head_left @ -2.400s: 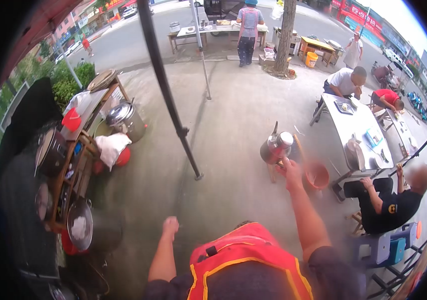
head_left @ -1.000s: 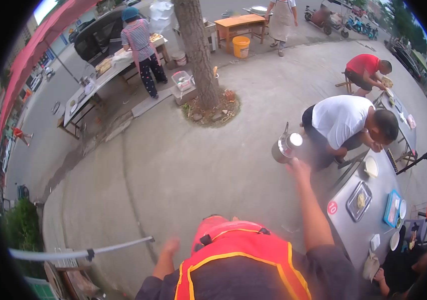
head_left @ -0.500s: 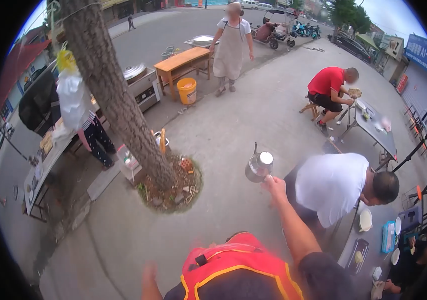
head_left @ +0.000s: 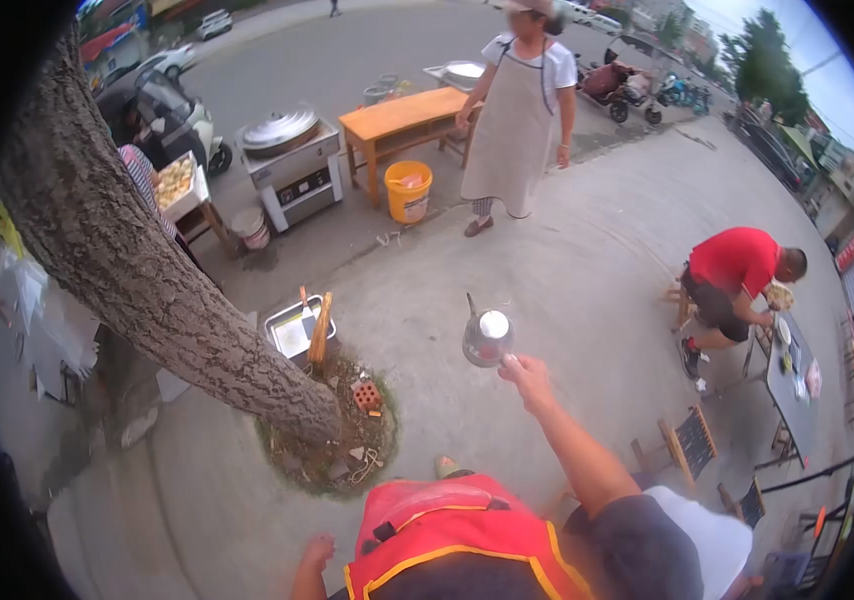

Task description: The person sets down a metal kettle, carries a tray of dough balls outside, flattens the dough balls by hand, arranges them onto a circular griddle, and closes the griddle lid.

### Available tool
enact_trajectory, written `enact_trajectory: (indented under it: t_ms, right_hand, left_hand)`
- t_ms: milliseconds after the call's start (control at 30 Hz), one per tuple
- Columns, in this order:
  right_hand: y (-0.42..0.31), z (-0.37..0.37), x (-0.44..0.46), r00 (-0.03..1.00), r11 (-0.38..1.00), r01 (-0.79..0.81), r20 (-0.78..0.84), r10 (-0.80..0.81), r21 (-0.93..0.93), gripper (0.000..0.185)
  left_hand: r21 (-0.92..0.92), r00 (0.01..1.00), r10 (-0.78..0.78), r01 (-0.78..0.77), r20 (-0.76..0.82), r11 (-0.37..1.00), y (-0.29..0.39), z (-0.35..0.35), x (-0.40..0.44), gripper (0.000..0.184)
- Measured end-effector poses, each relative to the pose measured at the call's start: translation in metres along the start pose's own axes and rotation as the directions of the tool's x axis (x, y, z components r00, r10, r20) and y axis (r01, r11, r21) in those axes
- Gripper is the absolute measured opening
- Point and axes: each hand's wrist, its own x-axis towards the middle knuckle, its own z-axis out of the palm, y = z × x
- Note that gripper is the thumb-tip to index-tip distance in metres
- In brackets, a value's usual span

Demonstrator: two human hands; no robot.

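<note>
My right hand (head_left: 525, 378) is stretched out in front of me and closed round the handle of a teapot (head_left: 488, 343). The teapot has a rounded, shiny body, a thin spout pointing away from me and a pale round lid. My left hand (head_left: 319, 551) hangs low beside my red apron (head_left: 447, 515), its fingers curled with nothing visible in them.
A tree trunk (head_left: 167, 290) leans on the left, with a brick (head_left: 366, 396) and a metal tray (head_left: 285, 331) at its base. Ahead stand a person in an apron (head_left: 515, 130), a wooden table (head_left: 407, 112) and a yellow bucket (head_left: 408, 200). A person in red (head_left: 737, 262) bends by a table (head_left: 792, 390) on the right.
I have moved forward past the person in white, who now shows behind my right arm. The aproned person, bucket and tree appear nearer. The teapot stays in my right hand.
</note>
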Motion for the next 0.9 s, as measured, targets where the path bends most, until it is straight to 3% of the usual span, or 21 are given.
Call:
enact_trajectory:
  t_ms: [33, 67, 100, 133, 200, 300, 367, 433, 467, 500, 533, 567, 667, 767, 833, 867, 900]
  right_hand:
    - [-0.002, 0.014, 0.031, 0.998, 1.000, -0.007, 0.061, 0.007, -0.005, 0.037]
    - [0.006, 0.023, 0.050, 0.995, 0.999, -0.015, 0.099, 0.010, 0.044, 0.036]
    - [0.013, 0.031, 0.066, 0.991, 0.995, -0.029, 0.135, 0.016, 0.093, 0.036]
    - [0.005, 0.036, 0.081, 0.985, 0.996, -0.041, 0.168, 0.028, 0.076, 0.034]
    - [-0.008, 0.051, 0.133, 0.961, 0.995, -0.072, 0.272, 0.049, 0.075, 0.030]
    - [-0.029, 0.092, 0.209, 0.934, 0.992, -0.058, 0.357, 0.014, 0.111, 0.026]
    - [-0.032, 0.095, 0.212, 0.918, 0.994, -0.057, 0.397, 0.015, 0.096, 0.025]
    - [-0.024, 0.103, 0.228, 0.860, 0.995, -0.098, 0.503, 0.085, 0.000, 0.025]
    - [-0.023, 0.123, 0.257, 0.836, 0.995, -0.094, 0.540, 0.100, -0.040, 0.026]
    - [-0.026, 0.148, 0.289, 0.809, 0.993, -0.088, 0.576, 0.117, -0.078, 0.027]
    - [-0.027, 0.171, 0.314, 0.790, 0.993, -0.071, 0.602, 0.116, -0.098, 0.028]
    - [-0.025, 0.188, 0.326, 0.774, 0.989, -0.097, 0.617, 0.145, -0.112, 0.027]
    - [-0.020, 0.232, 0.332, 0.717, 0.972, -0.148, 0.657, 0.233, -0.183, 0.024]
    - [0.015, 0.268, 0.359, 0.598, 0.958, -0.089, 0.755, 0.269, -0.271, 0.022]
    - [0.058, 0.318, 0.388, 0.471, 0.922, -0.068, 0.803, 0.366, -0.381, 0.020]
    - [0.075, 0.339, 0.399, 0.421, 0.904, -0.054, 0.811, 0.405, -0.424, 0.019]
    - [0.091, 0.355, 0.404, 0.394, 0.887, -0.088, 0.802, 0.450, -0.454, 0.018]
  left_hand:
    - [-0.101, 0.982, -0.112, 0.128, 0.152, 0.987, -0.033, 0.025, -0.002, 0.023]
    - [0.254, 0.994, 0.046, -0.070, 0.098, 0.965, -0.058, 0.043, -0.007, 0.020]
    - [0.573, 0.970, 0.187, -0.243, 0.156, 0.783, -0.085, 0.064, -0.027, 0.019]
    - [0.809, 0.921, 0.327, -0.354, 0.213, 0.469, -0.097, 0.083, -0.049, 0.017]
    - [0.760, 0.879, 0.387, -0.448, 0.278, 0.472, -0.092, 0.103, -0.070, 0.014]
    - [0.759, 0.813, 0.527, -0.502, 0.249, 0.414, -0.028, 0.115, -0.052, 0.010]
    - [0.774, 0.804, 0.565, -0.474, 0.185, 0.420, 0.018, 0.123, -0.060, 0.007]
    - [0.513, 0.963, 0.268, -0.244, 0.029, 0.823, 0.085, 0.143, -0.050, 0.014]
    - [0.335, 0.996, 0.084, -0.079, 0.000, 0.939, 0.125, 0.149, -0.031, 0.018]
    - [-0.014, 0.999, -0.035, 0.035, -0.001, 0.999, 0.173, 0.144, -0.017, 0.021]
    - [-0.354, 0.989, -0.151, 0.142, 0.002, 0.925, 0.218, 0.136, -0.005, 0.025]
    - [-0.762, 0.981, -0.195, 0.134, 0.010, 0.634, 0.262, 0.123, -0.012, 0.029]
    - [-0.873, 0.968, -0.247, 0.074, -0.054, 0.483, 0.318, 0.121, -0.048, 0.033]
    - [-0.951, 0.927, -0.364, 0.029, -0.089, 0.307, 0.321, 0.151, -0.071, 0.034]
    - [-0.989, 0.839, -0.543, 0.046, -0.037, 0.139, 0.321, 0.204, -0.082, 0.033]
    - [-0.978, 0.806, -0.591, 0.106, -0.023, 0.182, 0.305, 0.240, -0.084, 0.032]
    - [-0.863, 0.815, -0.577, 0.247, -0.060, 0.440, 0.285, 0.300, -0.099, 0.031]
